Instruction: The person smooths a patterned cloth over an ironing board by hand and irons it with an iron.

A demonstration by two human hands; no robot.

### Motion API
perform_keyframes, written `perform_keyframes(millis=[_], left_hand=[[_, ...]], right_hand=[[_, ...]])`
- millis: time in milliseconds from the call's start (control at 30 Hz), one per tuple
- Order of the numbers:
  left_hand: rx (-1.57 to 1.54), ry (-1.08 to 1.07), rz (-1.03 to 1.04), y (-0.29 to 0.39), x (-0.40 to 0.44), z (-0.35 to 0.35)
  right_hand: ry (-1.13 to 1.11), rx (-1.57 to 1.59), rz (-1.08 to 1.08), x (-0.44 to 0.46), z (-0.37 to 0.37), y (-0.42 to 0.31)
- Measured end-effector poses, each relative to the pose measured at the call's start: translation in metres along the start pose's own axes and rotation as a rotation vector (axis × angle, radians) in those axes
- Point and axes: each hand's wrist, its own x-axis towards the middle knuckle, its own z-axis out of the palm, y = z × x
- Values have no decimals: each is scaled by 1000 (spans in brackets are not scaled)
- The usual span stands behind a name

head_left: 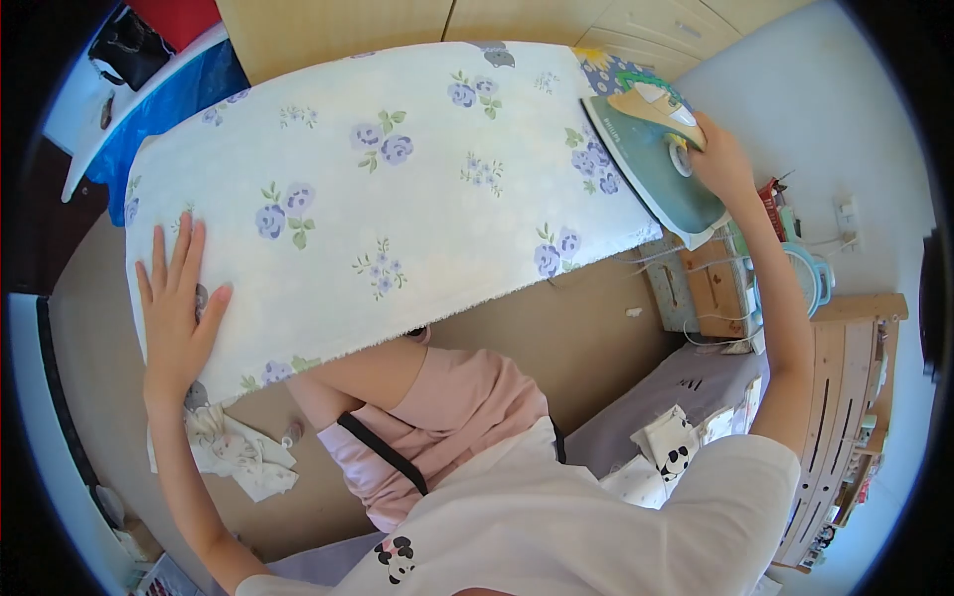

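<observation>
A white cloth with purple flowers (427, 189) lies spread over an ironing board, its frayed near edge hanging toward my lap. My left hand (181, 308) rests flat on the cloth's left end, fingers spread. At the right end, my right hand (720, 159) is wrapped round the handle of a green and cream clothes iron (646, 149). The iron is tilted at the cloth's right edge; whether its soleplate touches the cloth I cannot tell. A dark blue daisy-patterned board cover (596, 72) shows beyond the cloth, behind the iron.
Wooden cabinets (338, 35) stand behind the board. A blue plastic bag (169, 114) and a black bag (129, 48) are at the far left. Crumpled white cloth (238, 452) lies on the floor. A wooden crate (717, 288) and cords are below the iron, near a wall socket (847, 219).
</observation>
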Motion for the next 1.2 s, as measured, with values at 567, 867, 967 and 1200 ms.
perform_keyframes(millis=[567,867,967,1200], left_hand=[[-234,-139,532,85,42,-19],[-210,-50,543,109,73,8],[-181,-30,544,110,78,13],[-156,23,492,106,103,28]], right_hand=[[-86,305,201,40,8,35],[-25,235,336,74,20,72],[-110,241,394,76,19,70],[75,44,249,79,33,86]])
